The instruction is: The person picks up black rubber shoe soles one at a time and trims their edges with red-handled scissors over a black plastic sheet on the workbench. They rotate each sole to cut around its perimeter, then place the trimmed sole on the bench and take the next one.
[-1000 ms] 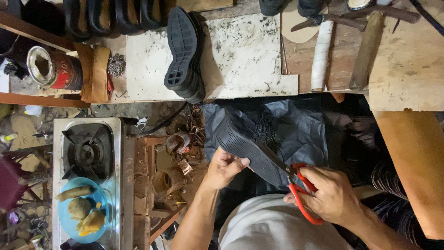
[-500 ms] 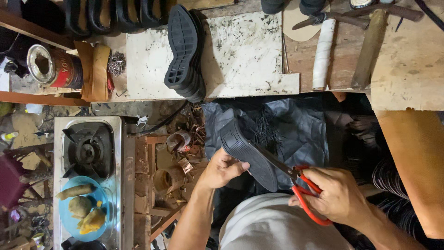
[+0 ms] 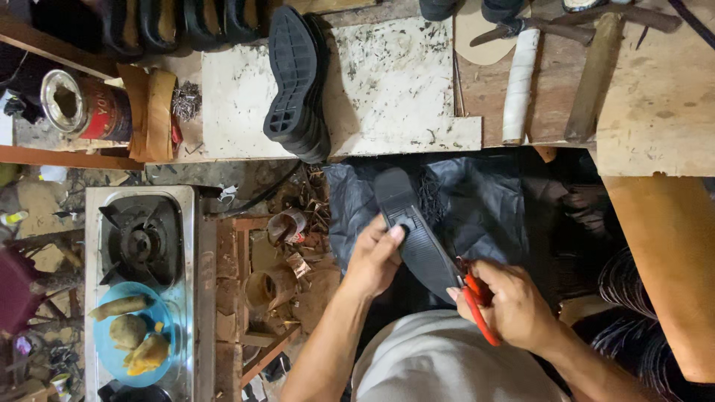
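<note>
Meanwhile, the left hand (image 3: 376, 257) gripped a ribbed black rubber sole (image 3: 413, 231) while the right hand (image 3: 510, 305) clenched red-handled scissors (image 3: 477, 309) against its edge.

I see my left hand (image 3: 376, 257) raised in front of me, fingers curled and thumb pressed forward in a grip, bare forearm running down and left. My right hand (image 3: 506, 305) sits lower right, fingers closed tight, wrist bent, forearm angling off right.
</note>
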